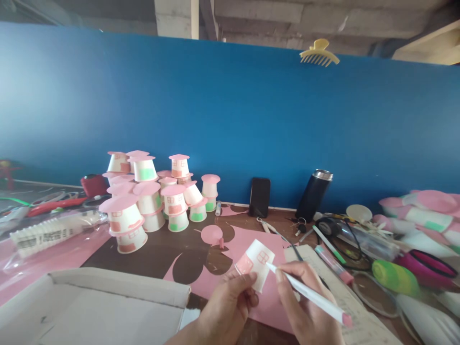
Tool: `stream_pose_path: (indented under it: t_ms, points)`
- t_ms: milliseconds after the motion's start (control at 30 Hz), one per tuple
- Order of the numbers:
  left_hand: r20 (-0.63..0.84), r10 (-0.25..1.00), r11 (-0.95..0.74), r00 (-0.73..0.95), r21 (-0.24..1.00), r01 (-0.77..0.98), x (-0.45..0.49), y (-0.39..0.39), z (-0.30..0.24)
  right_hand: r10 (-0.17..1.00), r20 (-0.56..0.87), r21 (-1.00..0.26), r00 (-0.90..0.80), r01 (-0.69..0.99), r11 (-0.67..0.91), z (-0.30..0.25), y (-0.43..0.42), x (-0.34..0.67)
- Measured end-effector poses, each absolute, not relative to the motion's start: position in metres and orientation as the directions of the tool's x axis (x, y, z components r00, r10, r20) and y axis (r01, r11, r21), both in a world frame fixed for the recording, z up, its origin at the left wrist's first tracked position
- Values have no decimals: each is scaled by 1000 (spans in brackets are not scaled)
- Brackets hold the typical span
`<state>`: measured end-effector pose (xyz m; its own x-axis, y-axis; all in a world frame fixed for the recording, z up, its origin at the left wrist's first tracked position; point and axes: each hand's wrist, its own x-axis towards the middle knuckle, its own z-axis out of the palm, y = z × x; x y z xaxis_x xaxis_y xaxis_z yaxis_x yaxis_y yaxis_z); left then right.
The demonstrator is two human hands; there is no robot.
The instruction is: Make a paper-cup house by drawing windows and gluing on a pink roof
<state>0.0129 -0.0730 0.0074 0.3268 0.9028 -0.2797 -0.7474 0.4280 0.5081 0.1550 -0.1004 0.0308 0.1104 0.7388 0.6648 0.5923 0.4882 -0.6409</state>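
Note:
My left hand (pixel 227 306) grips a small white paper cup (pixel 257 265) turned on its side, with a pink door and a pink window drawn on it. My right hand (pixel 305 306) pinches a white marker (pixel 309 294) with a pink end cap, its tip resting against the cup just right of the window. Both hands hover over a pink paper sheet (pixel 251 244) with round holes cut out of it. A cut pink circle (pixel 212 234) lies on the brown table behind the cup.
A pile of finished cup houses (pixel 151 201) with pink round roofs stands at left. An open cardboard box (pixel 93 306) sits front left. A black phone (pixel 259 197) and dark flask (pixel 313 194) lean on the blue wall. Markers, scissors (pixel 268 225), cables and rolls clutter the right.

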Motion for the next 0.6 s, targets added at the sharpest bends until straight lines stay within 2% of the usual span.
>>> stream_pose_path:
  t_ms: [167, 300, 433, 533, 600]
  points:
    - [-385, 855, 494, 348, 396, -774, 10, -71, 12, 747, 578, -786, 329, 469, 402, 34, -96, 159]
    - [-390, 829, 538, 402, 355, -765, 8, -70, 14, 824, 377, -921, 423, 263, 287, 29, -82, 169]
    - [-373, 807, 578, 458, 335, -744, 7, -70, 11, 945, 129, -975, 301, -136, 176, 16, -72, 171]
    - [-346, 793, 605, 502, 344, -718, 9, -69, 4, 989, 6, -894, 149, -443, 73, 6, -68, 164]
    - [-338, 780, 625, 527, 369, -688, 12, -69, -1, 999, -19, -852, 42, -523, 6, 2, -67, 158]
